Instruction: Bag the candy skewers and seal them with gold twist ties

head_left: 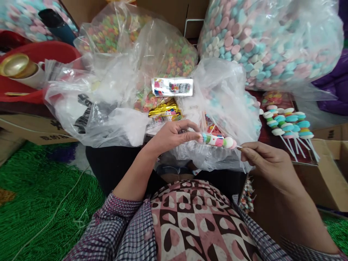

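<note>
A candy skewer [219, 141] with several round pastel sweets on a thin white stick lies level between my hands, over my lap. My left hand [174, 136] pinches its sweet-covered end with thumb and fingertips. My right hand [262, 157] grips the bare stick end. Under the skewer sits an open clear plastic bag [225, 94] with more sweets and sticks inside.
Finished skewers [289, 123] lie in a row on a dark tray to the right, beside a cardboard box [328, 181]. Large bags of pastel discs [261, 40] and coloured ring sweets [168, 54] stand behind. A red basin [40, 54] is far left; green matting [40, 195] covers the floor.
</note>
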`<state>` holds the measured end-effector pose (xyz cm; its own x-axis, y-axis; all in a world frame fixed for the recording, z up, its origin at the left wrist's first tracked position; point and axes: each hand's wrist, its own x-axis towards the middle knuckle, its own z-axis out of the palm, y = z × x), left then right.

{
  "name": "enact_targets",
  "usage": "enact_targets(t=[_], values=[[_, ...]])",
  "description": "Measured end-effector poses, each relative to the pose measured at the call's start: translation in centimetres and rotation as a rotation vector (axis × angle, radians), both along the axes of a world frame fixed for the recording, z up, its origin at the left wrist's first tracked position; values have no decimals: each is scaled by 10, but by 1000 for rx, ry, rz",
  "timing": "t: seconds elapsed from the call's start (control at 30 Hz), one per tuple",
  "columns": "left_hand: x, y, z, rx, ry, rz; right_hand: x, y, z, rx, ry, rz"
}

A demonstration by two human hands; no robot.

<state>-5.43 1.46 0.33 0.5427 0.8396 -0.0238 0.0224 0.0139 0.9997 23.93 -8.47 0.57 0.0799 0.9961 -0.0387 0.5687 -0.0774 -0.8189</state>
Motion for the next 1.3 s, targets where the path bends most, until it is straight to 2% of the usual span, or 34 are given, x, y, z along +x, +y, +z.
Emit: enact_targets(t=[0.13, 0.3, 0.43, 0.53, 0.67, 0.8, 0.97, 1.03, 1.13, 1.2, 1.3], values=[[1, 1, 10, -293, -336, -94, -17, -3, -12, -50, 238, -79], [7, 0, 11, -479, -572, -143, -40, -3, -24, -80, 504, -126], [11, -2, 10, -454, -691, -165, -60, 0, -26, -84, 638, -120], [12, -1, 13, -403, -642, -165, -69, 3, -26, -79, 655, -103], [17, 2, 14, -308, -547, -72, -74, 8, -25, -61, 651, -79], [24, 3, 5, -232, -527, 46, -87, 12, -25, -75, 697, -66], [15, 1, 3, -202, -438, 137, -112, 14, -35, -75, 812, -104], [9, 1, 8, -170, -479, 153, -118, 15, -38, -80, 854, -102], [11, -1, 13, -145, -658, 186, -124, 16, -39, -121, 875, -77], [18, -3, 14, -173, -739, 240, -128, 16, -39, -150, 876, -59], [31, -8, 11, -251, -747, 312, -137, 16, -39, -181, 885, -42]])
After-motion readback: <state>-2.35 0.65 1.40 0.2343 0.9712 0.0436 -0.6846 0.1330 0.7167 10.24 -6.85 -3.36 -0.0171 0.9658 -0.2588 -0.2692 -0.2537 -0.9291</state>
